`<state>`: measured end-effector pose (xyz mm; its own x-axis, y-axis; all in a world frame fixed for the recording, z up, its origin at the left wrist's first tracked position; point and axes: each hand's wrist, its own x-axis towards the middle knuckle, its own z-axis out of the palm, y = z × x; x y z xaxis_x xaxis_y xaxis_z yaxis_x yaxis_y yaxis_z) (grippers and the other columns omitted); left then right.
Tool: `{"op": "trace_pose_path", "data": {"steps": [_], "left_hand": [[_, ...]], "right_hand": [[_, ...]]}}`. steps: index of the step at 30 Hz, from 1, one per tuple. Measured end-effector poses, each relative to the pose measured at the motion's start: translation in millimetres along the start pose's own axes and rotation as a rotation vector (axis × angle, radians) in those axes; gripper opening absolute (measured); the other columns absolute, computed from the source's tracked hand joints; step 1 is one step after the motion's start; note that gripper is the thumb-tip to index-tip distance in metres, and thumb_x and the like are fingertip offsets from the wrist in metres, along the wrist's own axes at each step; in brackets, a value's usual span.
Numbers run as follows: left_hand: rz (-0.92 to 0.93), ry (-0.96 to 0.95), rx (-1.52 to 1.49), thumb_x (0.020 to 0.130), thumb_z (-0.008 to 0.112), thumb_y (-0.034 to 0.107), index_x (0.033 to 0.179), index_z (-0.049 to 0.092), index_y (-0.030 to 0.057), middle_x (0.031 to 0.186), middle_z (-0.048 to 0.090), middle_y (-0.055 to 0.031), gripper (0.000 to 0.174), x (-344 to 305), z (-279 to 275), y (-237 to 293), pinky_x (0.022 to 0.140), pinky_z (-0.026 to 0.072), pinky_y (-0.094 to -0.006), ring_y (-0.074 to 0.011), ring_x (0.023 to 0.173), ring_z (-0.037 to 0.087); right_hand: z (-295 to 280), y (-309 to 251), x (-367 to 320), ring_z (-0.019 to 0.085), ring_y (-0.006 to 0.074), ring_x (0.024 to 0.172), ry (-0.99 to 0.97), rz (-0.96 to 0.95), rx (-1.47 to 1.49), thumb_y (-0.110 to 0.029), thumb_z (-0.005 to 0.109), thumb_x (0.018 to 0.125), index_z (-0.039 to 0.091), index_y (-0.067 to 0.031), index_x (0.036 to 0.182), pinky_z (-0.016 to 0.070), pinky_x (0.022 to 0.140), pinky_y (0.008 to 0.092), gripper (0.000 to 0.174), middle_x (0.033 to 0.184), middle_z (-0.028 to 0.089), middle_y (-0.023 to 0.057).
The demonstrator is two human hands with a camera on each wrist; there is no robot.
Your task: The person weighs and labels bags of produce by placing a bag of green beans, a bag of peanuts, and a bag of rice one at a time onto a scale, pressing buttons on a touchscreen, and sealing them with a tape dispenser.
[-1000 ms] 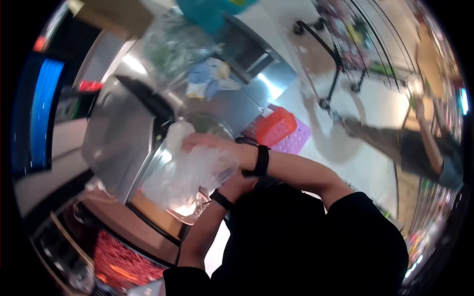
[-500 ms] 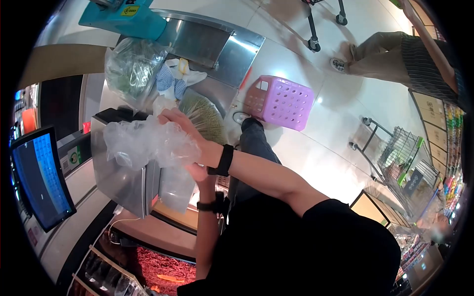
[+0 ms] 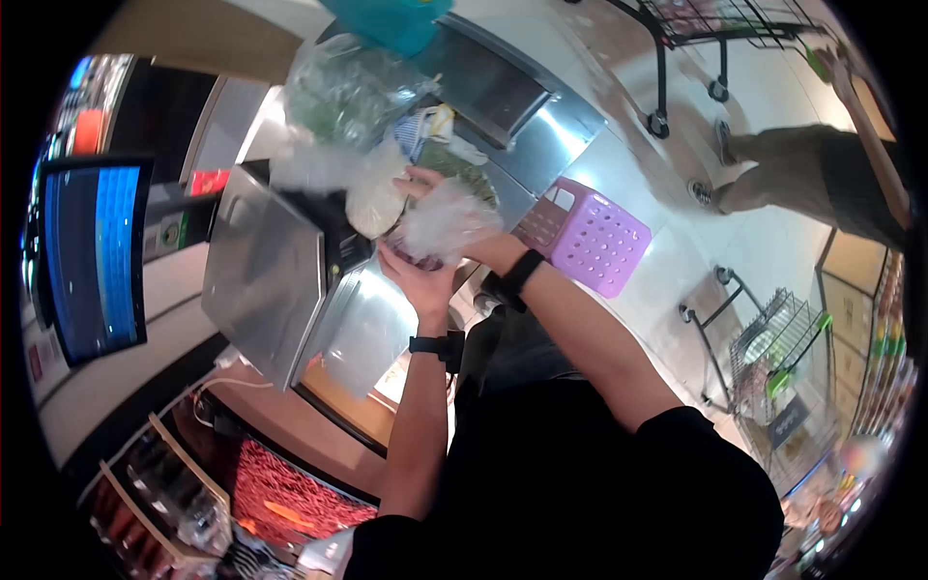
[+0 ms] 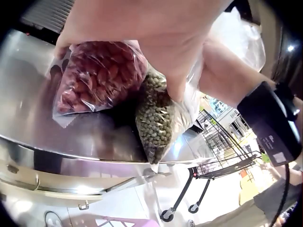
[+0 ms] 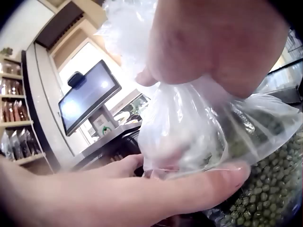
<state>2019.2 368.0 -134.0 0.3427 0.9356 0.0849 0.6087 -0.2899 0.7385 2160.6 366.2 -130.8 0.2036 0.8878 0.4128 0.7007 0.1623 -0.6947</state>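
In the head view my left hand (image 3: 422, 288) supports a clear bag of red peanuts (image 4: 102, 75) from below. The left wrist view shows its fingers curled over that bag. My right hand (image 5: 213, 42) grips the gathered neck of a clear plastic bag (image 5: 182, 123), loose plastic flaring above the fist; I cannot tell which contents belong to that neck. Beside the peanuts hangs a pointed bag of green mung beans (image 4: 154, 118). A bag with pale contents (image 3: 377, 203) is close to the right fingertips. Both wrists wear black straps.
A steel-topped counter unit (image 3: 261, 280) and a monitor (image 3: 97, 261) stand at left. Clear-bagged greens (image 3: 338, 97) and a patterned cloth (image 3: 425, 126) lie farther back. On the floor are a purple basket (image 3: 604, 242) and shopping carts (image 3: 773, 358); a person (image 3: 793, 174) stands right.
The hands, earlier close together under bunched clear plastic, are now farther apart, with the red-filled bag showing between them. The bag with pale contents shows more. The head view has shifted.
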Motion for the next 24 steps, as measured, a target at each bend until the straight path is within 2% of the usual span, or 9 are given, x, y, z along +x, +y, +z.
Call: {"op": "trace_pose_path", "data": {"steps": [3, 4, 9, 11, 15, 17, 19, 20, 24], "left_hand": [[-0.011, 0.042, -0.023, 0.051, 0.087, 0.025, 0.139, 0.017, -0.0037, 0.133, 0.028, -0.0288, 0.117, 6.0, -10.7, 5.4, 0.105, 0.0257, -0.048, -0.0428, 0.123, 0.029], [0.029, 0.013, 0.022, 0.051, 0.088, 0.029, 0.14, 0.015, -0.0021, 0.136, 0.024, -0.0298, 0.119, 5.0, -18.8, 7.5, 0.105, 0.0274, -0.047, -0.0438, 0.126, 0.028], [0.047, -0.121, 0.04, 0.054, 0.087, 0.032, 0.141, 0.021, 0.0029, 0.139, 0.022, -0.0296, 0.113, 10.8, -34.5, 27.4, 0.105, 0.0297, -0.0453, -0.0448, 0.127, 0.029], [0.042, -0.064, -0.018, 0.056, 0.086, 0.029, 0.14, 0.026, 0.0042, 0.137, 0.025, -0.029, 0.106, 12.8, -37.2, 26.6, 0.105, 0.0304, -0.0449, -0.0444, 0.126, 0.031], [0.143, -0.102, 0.042, 0.059, 0.083, 0.025, 0.136, 0.034, 0.0034, 0.138, 0.029, -0.0276, 0.094, 24.1, -55.8, 49.9, 0.105, 0.0291, -0.0446, -0.0448, 0.127, 0.03], [0.445, -0.214, 0.081, 0.059, 0.08, 0.015, 0.136, 0.037, 0.0076, 0.137, 0.034, -0.0212, 0.088, 34.8, -59.1, 70.2, 0.101, 0.033, -0.0437, -0.0422, 0.126, 0.032], [0.404, -0.209, -0.04, 0.06, 0.076, 0.011, 0.127, 0.047, 0.0083, 0.128, 0.046, -0.0176, 0.073, 48.1, -49.8, 78.4, 0.097, 0.0367, -0.0426, -0.0386, 0.12, 0.041], [0.373, -0.268, -0.191, 0.061, 0.075, 0.011, 0.121, 0.052, 0.008, 0.12, 0.052, -0.0173, 0.064, 54.0, -36.0, 65.7, 0.094, 0.0386, -0.0427, -0.0372, 0.114, 0.047], [0.284, -0.328, -0.422, 0.065, 0.07, 0.005, 0.097, 0.065, 0.0047, 0.096, 0.063, -0.0164, 0.033, 64.1, -43.1, 71.3, 0.082, 0.0446, -0.0399, -0.0354, 0.091, 0.058]], "right_hand": [[-42.3, -12.6, 17.8, 0.049, 0.0217, 0.117, -0.126, -0.063, 0.107, -0.019, 0.061, 0.081, 0.059, -0.0068, 0.112, 0.0363, 0.103, 0.0303, 0.033, 0.125, 0.054, 0.0101], [-58.7, -27.5, 28.6, 0.052, 0.0228, 0.112, -0.463, 0.214, 0.037, -0.017, 0.057, 0.085, 0.056, -0.0055, 0.118, 0.0401, 0.099, 0.032, 0.035, 0.122, 0.057, 0.0108], [-62.3, -27.9, 3.7, 0.056, 0.0246, 0.102, -0.14, 0.466, 0.62, -0.019, 0.047, 0.092, 0.058, -0.006, 0.117, 0.0435, 0.089, 0.0364, 0.03, 0.119, 0.058, 0.0124], [-75.6, -32.9, -0.4, 0.056, 0.0262, 0.099, -0.309, 0.549, 0.064, -0.023, 0.046, 0.093, 0.061, -0.0092, 0.114, 0.0437, 0.085, 0.0393, 0.029, 0.111, 0.061, 0.0132], [-73.2, -22.1, -27.6, 0.061, 0.0307, 0.089, -0.252, 0.534, -0.139, -0.029, 0.044, 0.093, 0.06, -0.007, 0.11, 0.0488, 0.078, 0.0396, 0.032, 0.102, 0.063, 0.0159], [-59.4, -16.1, -25.6, 0.062, 0.0304, 0.086, -0.157, 0.287, -0.249, -0.024, 0.046, 0.091, 0.061, -0.0069, 0.106, 0.0491, 0.076, 0.0396, 0.027, 0.102, 0.062, 0.0166], [-41.3, -5.9, -26.2, 0.061, 0.0297, 0.083, -0.489, 0.607, -0.447, -0.017, 0.05, 0.088, 0.063, -0.0084, 0.1, 0.0488, 0.076, 0.0375, 0.02, 0.099, 0.062, 0.0148], [-59.3, -26.5, -15.3, 0.06, 0.0273, 0.08, -0.087, 0.396, 0.236, -0.012, 0.054, 0.084, 0.065, -0.0079, 0.098, 0.0481, 0.077, 0.0337, 0.019, 0.095, 0.062, 0.012], [-97.2, -43.7, 8.5, 0.059, 0.0176, 0.082, -0.029, 0.119, 0.141, -0.009, 0.057, 0.08, 0.062, 0.0006, 0.097, 0.0472, 0.076, 0.0242, 0.02, 0.092, 0.061, 0.0085]]}}
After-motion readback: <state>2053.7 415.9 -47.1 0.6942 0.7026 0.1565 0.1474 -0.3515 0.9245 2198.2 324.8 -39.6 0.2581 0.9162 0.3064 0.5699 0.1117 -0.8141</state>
